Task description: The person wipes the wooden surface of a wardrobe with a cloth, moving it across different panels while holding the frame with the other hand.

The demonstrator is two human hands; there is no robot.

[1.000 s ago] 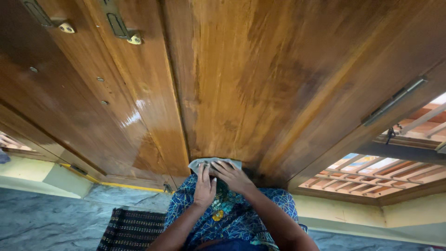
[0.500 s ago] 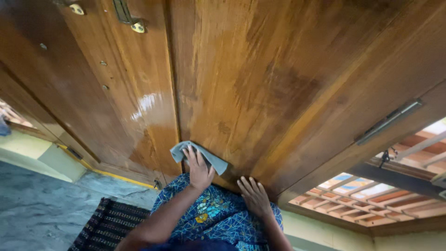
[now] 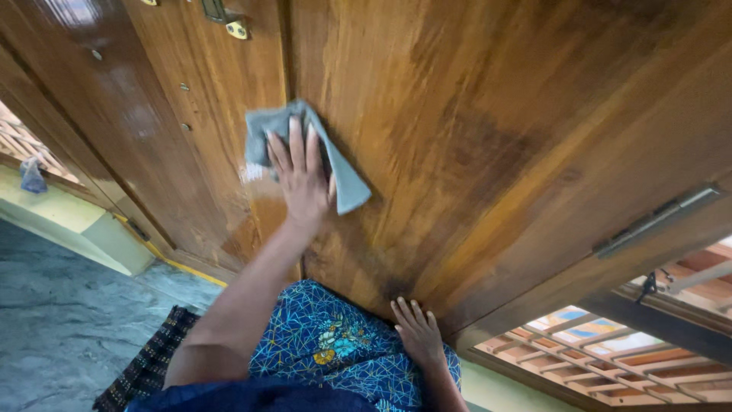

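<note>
My left hand (image 3: 301,177) presses a grey cloth (image 3: 347,179) flat against a varnished wooden door (image 3: 488,114), with fingers spread and pointing up along the panel. The cloth lies next to the seam between two door leaves. My right hand (image 3: 415,329) rests flat on the lower part of the same door with its fingers apart and nothing in it. Below both arms I see my blue patterned garment (image 3: 335,347).
A second wooden door leaf (image 3: 152,114) stands to the left, with a brass fitting (image 3: 236,29) near its top edge. Grey stone floor (image 3: 53,305) and a dark woven mat (image 3: 149,362) lie at lower left. A metal bolt (image 3: 656,220) sits on the door at right.
Both hands were together on the cloth low on the door. My left hand has since carried the cloth up the panel, while my right hand stayed low, flat on the wood.
</note>
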